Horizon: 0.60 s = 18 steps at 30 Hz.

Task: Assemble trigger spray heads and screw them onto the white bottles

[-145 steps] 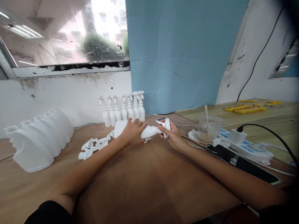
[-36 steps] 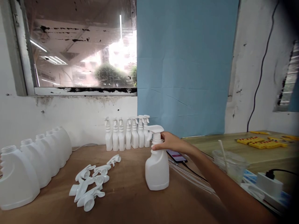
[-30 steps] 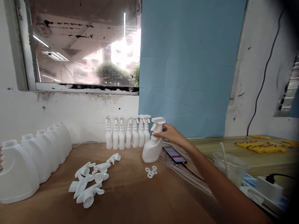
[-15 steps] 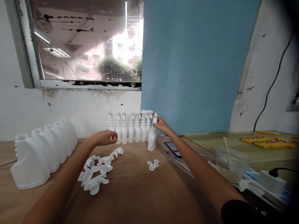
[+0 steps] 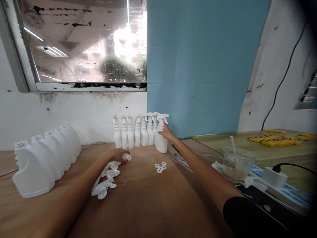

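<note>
My right grip (image 5: pixel 165 131) clasps smooth, narrow-necked plastic bottle (image 5: pixel 161 143), right of bottle row (image 5: pixel 143 136); my left grip (image 5: pixel 122 153) at tubular trigger head (image 5: pixel 128 157) before row, hold unclear.

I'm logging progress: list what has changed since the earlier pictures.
The right hand carried the spray bottle forward, upright, to the right end of the bottle row, still gripping it. The left hand let go of it and reached a loose spray head. The open bottles and white rings stayed put.
</note>
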Tool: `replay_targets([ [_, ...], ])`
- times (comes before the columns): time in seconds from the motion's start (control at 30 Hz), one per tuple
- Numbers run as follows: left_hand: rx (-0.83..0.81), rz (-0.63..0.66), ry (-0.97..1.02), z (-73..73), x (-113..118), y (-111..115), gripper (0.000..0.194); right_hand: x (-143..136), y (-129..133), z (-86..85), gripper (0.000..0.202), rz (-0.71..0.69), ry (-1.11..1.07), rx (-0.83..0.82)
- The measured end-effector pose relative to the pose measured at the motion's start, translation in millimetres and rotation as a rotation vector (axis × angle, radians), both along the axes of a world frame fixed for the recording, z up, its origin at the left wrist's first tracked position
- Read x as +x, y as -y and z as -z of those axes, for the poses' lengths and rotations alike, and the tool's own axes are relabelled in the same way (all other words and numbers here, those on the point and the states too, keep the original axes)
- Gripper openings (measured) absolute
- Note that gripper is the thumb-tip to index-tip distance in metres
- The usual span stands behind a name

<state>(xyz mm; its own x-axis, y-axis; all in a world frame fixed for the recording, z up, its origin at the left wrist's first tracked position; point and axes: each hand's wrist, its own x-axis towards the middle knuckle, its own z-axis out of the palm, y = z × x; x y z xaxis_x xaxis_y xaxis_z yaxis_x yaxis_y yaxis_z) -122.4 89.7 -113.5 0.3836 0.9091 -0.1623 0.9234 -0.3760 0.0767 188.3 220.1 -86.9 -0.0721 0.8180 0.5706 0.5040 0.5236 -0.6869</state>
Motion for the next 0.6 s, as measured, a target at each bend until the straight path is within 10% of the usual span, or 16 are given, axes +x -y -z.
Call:
replay_targets([
  [0.33,0.038,0.248,-0.034,-12.9,75,74,0.048,7,17,2.2,0.062,0.184,-0.004,0.132],
  [0.6,0.306,0.467,0.281,31.4,104,158,0.039,18,125,61.3,0.013,-0.164,0.353,0.116],
])
